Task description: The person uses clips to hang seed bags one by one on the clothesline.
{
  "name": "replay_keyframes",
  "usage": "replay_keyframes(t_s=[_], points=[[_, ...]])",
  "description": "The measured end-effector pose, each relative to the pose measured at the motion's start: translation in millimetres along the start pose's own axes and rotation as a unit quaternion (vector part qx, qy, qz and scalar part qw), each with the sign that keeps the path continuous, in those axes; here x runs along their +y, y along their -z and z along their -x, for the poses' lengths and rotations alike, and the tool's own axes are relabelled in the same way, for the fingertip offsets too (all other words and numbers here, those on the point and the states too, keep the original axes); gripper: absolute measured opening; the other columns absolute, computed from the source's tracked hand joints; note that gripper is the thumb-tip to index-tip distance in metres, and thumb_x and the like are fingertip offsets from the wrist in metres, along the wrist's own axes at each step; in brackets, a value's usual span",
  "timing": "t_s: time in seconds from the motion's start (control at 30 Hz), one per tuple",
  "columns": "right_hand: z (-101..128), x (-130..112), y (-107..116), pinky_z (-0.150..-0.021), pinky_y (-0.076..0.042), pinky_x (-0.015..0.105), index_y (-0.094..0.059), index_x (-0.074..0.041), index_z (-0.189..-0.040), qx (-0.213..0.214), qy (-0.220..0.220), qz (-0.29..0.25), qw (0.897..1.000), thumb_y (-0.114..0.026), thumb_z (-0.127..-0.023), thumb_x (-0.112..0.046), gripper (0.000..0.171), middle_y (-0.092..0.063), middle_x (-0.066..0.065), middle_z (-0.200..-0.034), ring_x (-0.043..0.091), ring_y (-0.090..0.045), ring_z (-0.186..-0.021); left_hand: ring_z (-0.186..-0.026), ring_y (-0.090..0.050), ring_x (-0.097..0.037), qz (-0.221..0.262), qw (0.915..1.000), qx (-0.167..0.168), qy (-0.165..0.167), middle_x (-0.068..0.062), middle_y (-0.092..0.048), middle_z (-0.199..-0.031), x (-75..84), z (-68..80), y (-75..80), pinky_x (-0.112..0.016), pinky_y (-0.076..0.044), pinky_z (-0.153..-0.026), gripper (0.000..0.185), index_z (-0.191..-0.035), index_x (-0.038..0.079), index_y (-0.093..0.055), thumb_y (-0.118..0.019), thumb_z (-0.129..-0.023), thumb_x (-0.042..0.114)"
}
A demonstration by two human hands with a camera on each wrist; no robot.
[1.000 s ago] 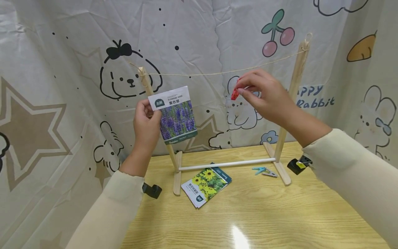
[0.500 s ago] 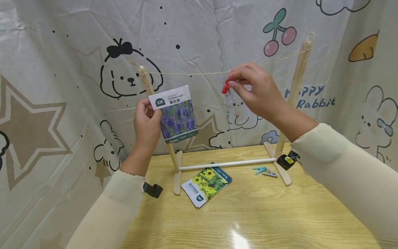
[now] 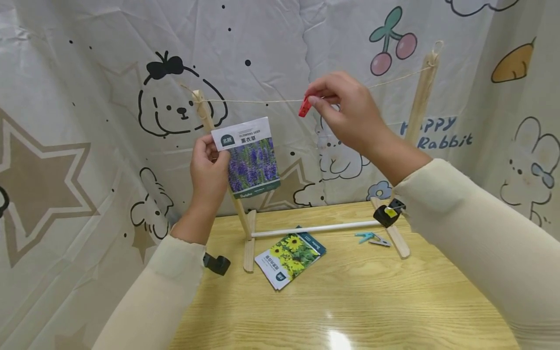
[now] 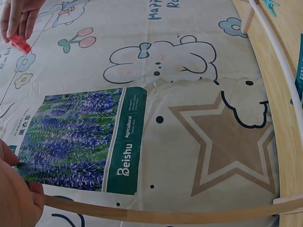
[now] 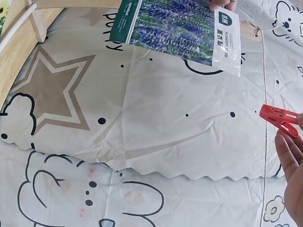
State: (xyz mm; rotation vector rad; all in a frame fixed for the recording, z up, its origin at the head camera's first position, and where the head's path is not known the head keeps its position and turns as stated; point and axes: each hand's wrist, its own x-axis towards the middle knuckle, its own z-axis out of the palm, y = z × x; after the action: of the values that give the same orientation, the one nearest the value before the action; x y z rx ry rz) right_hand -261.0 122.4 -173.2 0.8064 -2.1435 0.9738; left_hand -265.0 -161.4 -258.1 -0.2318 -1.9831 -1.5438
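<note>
Holding a lavender packet up in the left hand, below the string; pinching a red peg at the string with the right hand. Nothing hung yet; sunflower packet and blue peg waiting on the table beneath.

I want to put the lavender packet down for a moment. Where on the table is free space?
The near table, in front of the sunflower packets, is bare. Behind them it is crowded: the rack's white rod and feet, and the blue clips beside the right foot.
</note>
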Motion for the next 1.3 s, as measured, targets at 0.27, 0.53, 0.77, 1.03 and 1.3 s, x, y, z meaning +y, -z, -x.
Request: replay_keyframes(t_s=[0.27, 0.53, 0.77, 1.03, 1.3], points=[[-11, -11, -6, -0.099, -0.052, 0.026, -0.068, -0.001, -0.115, -0.008, 0.000, -0.015, 1.000, -0.058, -0.102, -0.010, 0.019, -0.064, 0.009, -0.114, 0.013, -0.061, -0.109, -0.087, -0.053, -0.011, 0.002, 1.0000, -0.004, 0.000, 0.002, -0.060, -0.100, 2.3, 0.6, 0.7, -0.020, -0.044, -0.072, 0.030, -0.127, 0.006, -0.052, -0.050, -0.097, 0.004], [-23, -22, -11, -0.099, -0.051, 0.022, -0.067, -0.001, -0.117, -0.017, -0.004, -0.014, 1.000, -0.057, -0.103, -0.009, 0.019, -0.062, 0.009, -0.115, 0.013, -0.059, -0.110, -0.086, -0.053, -0.011, 0.003, 1.0000, -0.007, 0.000, 0.001, -0.061, -0.100, 3.8, -0.8, 1.9, -0.021, -0.043, -0.069, 0.030, -0.128, 0.007, -0.052, -0.049, -0.098, 0.006], [-34, -32, -14, -0.099, -0.051, 0.022, -0.068, -0.001, -0.115, -0.018, 0.008, -0.005, 1.000, -0.056, -0.103, -0.008, 0.019, -0.063, 0.010, -0.115, 0.014, -0.060, -0.108, -0.087, -0.052, -0.011, -0.012, 0.9999, -0.005, -0.007, 0.002, -0.061, -0.100, 7.5, -1.8, 0.4, -0.022, -0.041, -0.071, 0.030, -0.128, 0.008, -0.053, -0.049, -0.098, 0.005], [-45, -43, -24, -0.098, -0.052, 0.021, -0.070, -0.002, -0.112, -0.024, -0.001, -0.004, 1.000, -0.057, -0.101, -0.006, 0.017, -0.065, 0.010, -0.115, 0.014, -0.062, -0.105, -0.084, -0.050, -0.010, -0.013, 0.9999, -0.003, -0.009, 0.002, -0.059, -0.099, 9.9, -1.8, 0.6, -0.022, -0.040, -0.070, 0.029, -0.127, 0.008, -0.053, -0.049, -0.098, 0.005], [-55, -50, -28, -0.095, -0.050, 0.015, -0.071, -0.005, -0.109, -0.030, 0.004, 0.004, 1.000, -0.059, -0.101, -0.008, 0.015, -0.065, 0.006, -0.111, 0.009, -0.065, -0.102, -0.086, -0.051, -0.011, -0.018, 0.9998, -0.009, -0.008, 0.002, -0.058, -0.100, 10.4, -1.2, 0.4, -0.022, -0.041, -0.073, 0.030, -0.128, 0.007, -0.052, -0.050, -0.098, 0.004]])
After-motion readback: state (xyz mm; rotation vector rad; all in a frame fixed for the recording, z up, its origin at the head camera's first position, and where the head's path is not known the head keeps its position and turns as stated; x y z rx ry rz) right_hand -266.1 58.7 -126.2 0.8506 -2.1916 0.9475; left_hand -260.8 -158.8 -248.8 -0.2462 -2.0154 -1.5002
